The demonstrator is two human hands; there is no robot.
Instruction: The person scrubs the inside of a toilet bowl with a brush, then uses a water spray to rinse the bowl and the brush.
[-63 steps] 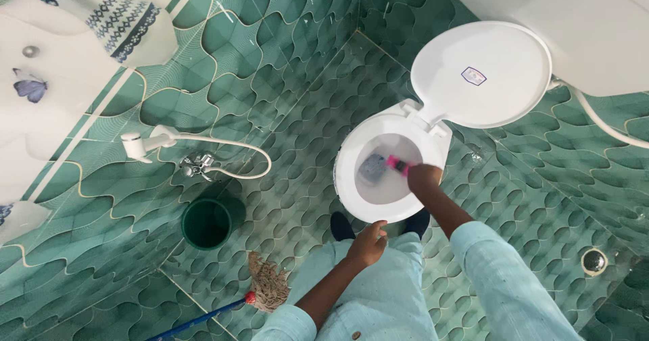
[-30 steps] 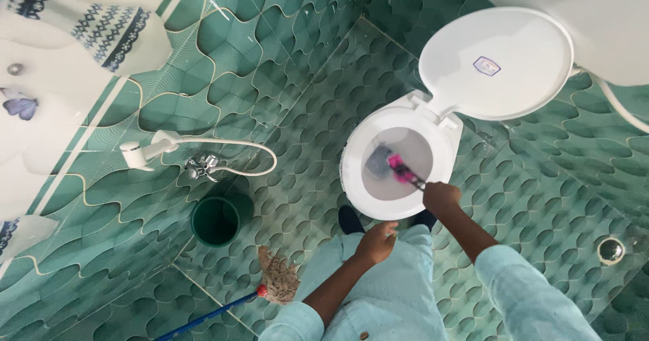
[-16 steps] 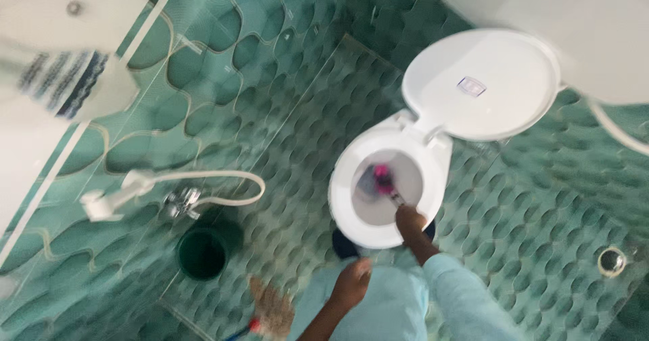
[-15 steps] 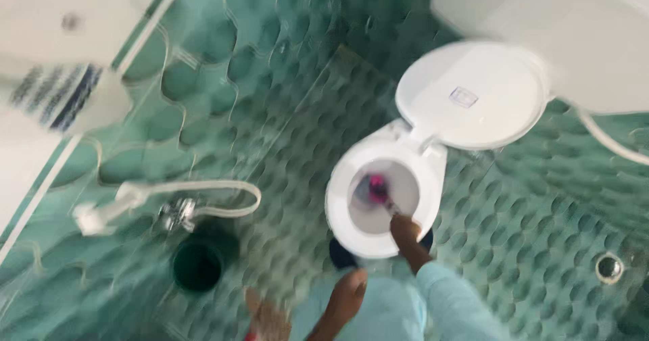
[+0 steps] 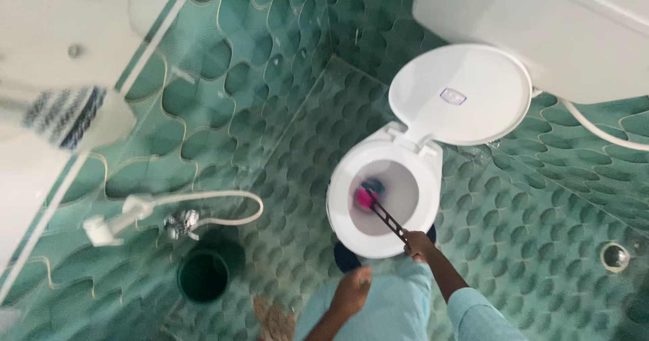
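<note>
Head view: small rectangular label (image 5: 453,96) on white lid (image 5: 473,111)

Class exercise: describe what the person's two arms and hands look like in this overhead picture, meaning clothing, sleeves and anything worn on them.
Both arms wear light blue sleeves pushed up, leaving the forearms bare. The left hand and right hand are bare: no gloves. No watch, ring or bracelet shows, though the picture is slightly blurred. The sleeve cloth matches the light blue garment below.
</note>
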